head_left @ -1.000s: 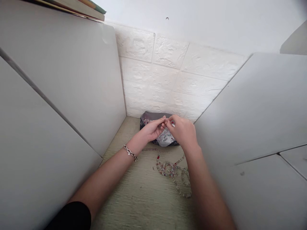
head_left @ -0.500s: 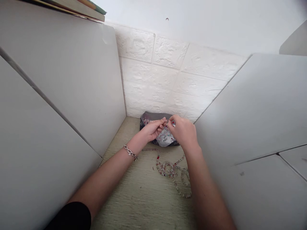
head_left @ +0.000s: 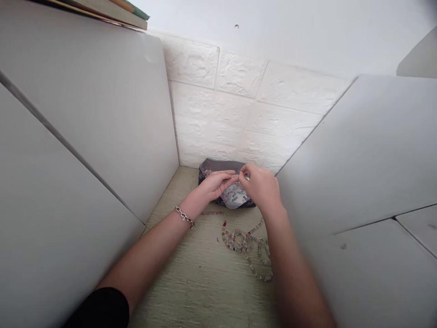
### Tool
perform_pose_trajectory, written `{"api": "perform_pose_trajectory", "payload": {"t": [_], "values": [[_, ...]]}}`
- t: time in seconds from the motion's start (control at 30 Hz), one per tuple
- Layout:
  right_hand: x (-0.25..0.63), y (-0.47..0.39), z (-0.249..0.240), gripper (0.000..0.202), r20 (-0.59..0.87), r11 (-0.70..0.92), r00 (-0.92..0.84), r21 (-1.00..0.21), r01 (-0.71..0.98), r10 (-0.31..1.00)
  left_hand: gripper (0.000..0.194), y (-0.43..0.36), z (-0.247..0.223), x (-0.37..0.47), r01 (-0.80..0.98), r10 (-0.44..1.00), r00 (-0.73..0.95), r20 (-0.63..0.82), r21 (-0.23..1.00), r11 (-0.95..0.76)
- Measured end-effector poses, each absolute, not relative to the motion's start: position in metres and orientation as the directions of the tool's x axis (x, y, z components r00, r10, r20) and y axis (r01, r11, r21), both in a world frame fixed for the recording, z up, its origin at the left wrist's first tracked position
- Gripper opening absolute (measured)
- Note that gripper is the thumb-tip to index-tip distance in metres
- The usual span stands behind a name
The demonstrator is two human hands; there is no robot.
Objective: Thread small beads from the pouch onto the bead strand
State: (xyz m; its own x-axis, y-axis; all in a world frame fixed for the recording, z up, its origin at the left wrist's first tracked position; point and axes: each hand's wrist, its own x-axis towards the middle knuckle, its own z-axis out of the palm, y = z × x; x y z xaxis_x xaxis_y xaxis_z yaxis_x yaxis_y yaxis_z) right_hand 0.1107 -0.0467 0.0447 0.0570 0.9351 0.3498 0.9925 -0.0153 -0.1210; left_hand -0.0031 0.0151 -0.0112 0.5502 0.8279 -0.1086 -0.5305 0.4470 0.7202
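My left hand [head_left: 218,183] is held over a dark pouch [head_left: 205,165], its fingers stretched out and parted from the thumb. Their tips come close to my right hand [head_left: 260,184], whose thumb and forefinger are pinched together. What that pinch holds is too small to make out; a red bead [head_left: 246,174] shows beside it. Small pale and coloured beads [head_left: 235,193] fill the open pouch beneath both hands. Nearer me, a long string of beads [head_left: 239,241] lies in loose loops on the pale wooden surface, partly hidden by my right forearm.
A grey-white panel [head_left: 129,114] rises on the left and another panel [head_left: 358,159] on the right. Behind the pouch stands a white brick-patterned wall [head_left: 218,109]. Books [head_left: 112,11] rest on top of the left panel.
The fingers of my left hand have opened from a pinch and now stretch out straighter. My right hand keeps its pinch in nearly the same place.
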Motion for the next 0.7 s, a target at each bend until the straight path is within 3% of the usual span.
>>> {"api": "perform_pose_trajectory", "payload": {"t": [0.37, 0.53, 0.7], "values": [[0.1119, -0.0448, 0.0447, 0.021, 0.318, -0.009, 0.057, -0.152, 0.988, 0.946, 0.023, 0.0183, -0.0154, 0.0005, -0.429, 0.9, 0.362, -0.241, 0.814, 0.391], [0.1133, -0.0443, 0.0446, 0.023, 0.323, 0.002, 0.061, -0.193, 0.981, 0.944, 0.015, 0.0162, -0.0102, -0.0024, -0.517, 0.864, 0.487, -0.13, 0.754, 0.405], [0.1137, -0.0459, 0.0467, 0.025, 0.373, 0.02, 0.082, -0.262, 0.965, 0.924, 0.016, 0.0168, -0.0075, -0.0079, -0.471, 0.81, 0.547, -0.213, 0.721, 0.507]]}}
